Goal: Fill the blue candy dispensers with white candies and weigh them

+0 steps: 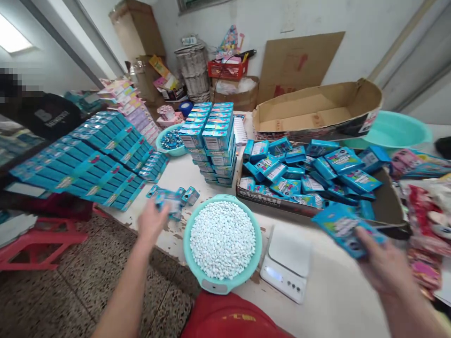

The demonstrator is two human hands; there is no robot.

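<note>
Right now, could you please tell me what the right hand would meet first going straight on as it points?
The right hand, holding a blue pack, would likely meet the open carton of blue packets first, though its height against the carton is unclear.

A pale wall backs the white table, with a red stool and speckled floor at the table's left.
</note>
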